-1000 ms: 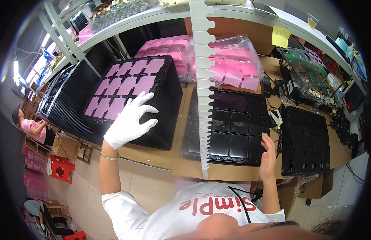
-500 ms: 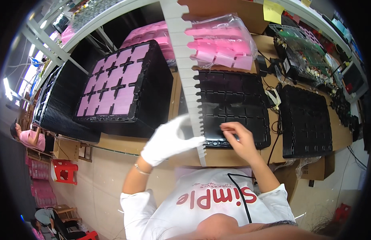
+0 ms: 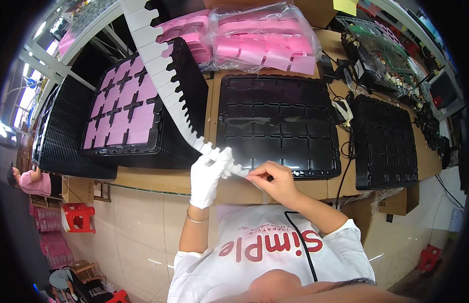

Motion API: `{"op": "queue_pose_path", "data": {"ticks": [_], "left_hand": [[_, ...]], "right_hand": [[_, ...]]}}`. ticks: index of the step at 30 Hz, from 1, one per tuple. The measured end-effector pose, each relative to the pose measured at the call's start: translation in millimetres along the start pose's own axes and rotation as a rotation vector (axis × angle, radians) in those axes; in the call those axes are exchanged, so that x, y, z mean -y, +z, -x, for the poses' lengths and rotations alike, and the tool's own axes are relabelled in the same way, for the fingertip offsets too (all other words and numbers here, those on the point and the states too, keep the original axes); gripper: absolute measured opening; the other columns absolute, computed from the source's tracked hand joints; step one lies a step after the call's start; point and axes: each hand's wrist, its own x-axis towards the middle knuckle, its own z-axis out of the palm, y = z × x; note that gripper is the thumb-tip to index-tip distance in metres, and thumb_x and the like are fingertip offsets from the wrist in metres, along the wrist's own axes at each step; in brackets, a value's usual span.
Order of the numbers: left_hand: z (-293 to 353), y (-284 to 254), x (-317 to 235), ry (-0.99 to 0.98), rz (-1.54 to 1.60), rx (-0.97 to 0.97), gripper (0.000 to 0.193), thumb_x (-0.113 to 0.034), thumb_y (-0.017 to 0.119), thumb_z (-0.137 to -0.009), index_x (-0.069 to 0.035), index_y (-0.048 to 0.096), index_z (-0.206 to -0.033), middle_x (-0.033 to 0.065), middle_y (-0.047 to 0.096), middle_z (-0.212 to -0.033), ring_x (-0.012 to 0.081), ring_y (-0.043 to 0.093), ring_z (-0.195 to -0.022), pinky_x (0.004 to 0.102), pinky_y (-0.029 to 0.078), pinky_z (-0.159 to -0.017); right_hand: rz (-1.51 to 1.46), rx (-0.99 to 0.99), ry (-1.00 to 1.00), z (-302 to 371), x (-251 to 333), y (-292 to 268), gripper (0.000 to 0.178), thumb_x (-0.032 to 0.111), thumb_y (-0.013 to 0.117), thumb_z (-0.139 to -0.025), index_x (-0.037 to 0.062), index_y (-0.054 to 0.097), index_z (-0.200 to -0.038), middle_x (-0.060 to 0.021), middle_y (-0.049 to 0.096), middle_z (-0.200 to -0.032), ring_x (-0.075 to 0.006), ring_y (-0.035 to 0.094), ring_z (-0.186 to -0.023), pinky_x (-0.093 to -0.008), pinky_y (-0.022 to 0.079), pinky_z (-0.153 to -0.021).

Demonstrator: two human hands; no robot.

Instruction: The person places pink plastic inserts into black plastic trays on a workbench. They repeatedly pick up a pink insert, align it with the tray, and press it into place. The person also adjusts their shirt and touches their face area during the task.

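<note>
The strip (image 3: pixel 162 76) looked light and bendy, best held near its end, where left hand (image 3: pixel 206 178) gripped and right hand (image 3: pixel 278 185) pinched it.

One white notched strip (image 3: pixel 167 91) and two black plastic tray stacks (image 3: pixel 169 146) (image 3: pixel 67 134) left of one glossy black gridded tray (image 3: pixel 280 126); one lower black stack (image 3: pixel 386 144) to its right.

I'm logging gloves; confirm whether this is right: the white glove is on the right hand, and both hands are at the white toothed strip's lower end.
Wrong hand: the head view shows the white glove on the left hand, while the right hand is bare. Both are at the lower end of the white toothed strip.
</note>
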Motion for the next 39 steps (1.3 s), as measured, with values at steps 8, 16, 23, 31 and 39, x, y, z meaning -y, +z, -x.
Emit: {"op": "queue_pose_path", "data": {"ticks": [8,16,23,31,39], "left_hand": [[-34,-5,21,0.008,0.089,-0.210,0.016,-0.019,0.071,-0.091,-0.005,0.067,-0.085,-0.0004,0.063,-0.071,0.0035,0.053,-0.057,0.0181,0.039,-0.053],[-41,-2,25,-0.013,0.094,-0.088,0.023,-0.017,0.072,-0.090,-0.001,0.067,-0.105,0.0025,0.067,-0.084,0.0053,0.058,-0.062,0.0189,0.045,-0.057],[-46,-10,26,-0.095,0.072,-0.058,0.022,-0.016,0.072,-0.090,0.000,0.067,-0.103,0.0050,0.069,-0.087,0.0061,0.060,-0.064,0.0190,0.046,-0.058],[-51,-15,32,-0.118,0.048,0.018,0.028,-0.015,0.073,-0.088,0.001,0.065,-0.110,0.0064,0.071,-0.089,0.0058,0.063,-0.066,0.0180,0.046,-0.056],[-49,-9,25,-0.096,0.082,-0.027,0.014,-0.013,0.072,-0.089,0.000,0.067,-0.092,0.0021,0.066,-0.078,0.0043,0.054,-0.057,0.0187,0.041,-0.053]], "right_hand": [[0.203,0.033,-0.642,-57,-7,-20,0.014,0.005,0.078,-0.074,0.0061,0.070,-0.086,-0.0044,0.067,-0.091,-0.0238,0.062,-0.084,-0.0331,0.051,-0.074],[0.203,-0.019,0.036,-261,-127,-34,0.018,0.021,0.074,-0.078,0.0052,0.075,-0.087,-0.0115,0.073,-0.087,-0.0220,0.070,-0.082,-0.0342,0.053,-0.077],[0.730,0.096,-0.028,-290,-121,-21,0.012,0.019,0.072,-0.075,0.0080,0.075,-0.078,-0.0153,0.072,-0.084,-0.0325,0.069,-0.082,-0.0428,0.054,-0.075],[0.835,0.269,0.041,-306,-116,-30,0.014,0.021,0.073,-0.071,0.0067,0.073,-0.074,-0.0163,0.070,-0.080,-0.0315,0.069,-0.083,-0.0426,0.053,-0.077],[0.848,0.221,0.059,-304,-114,-26,0.018,0.022,0.074,-0.072,0.0050,0.072,-0.076,-0.0168,0.070,-0.080,-0.0319,0.069,-0.082,-0.0432,0.053,-0.077]]}}
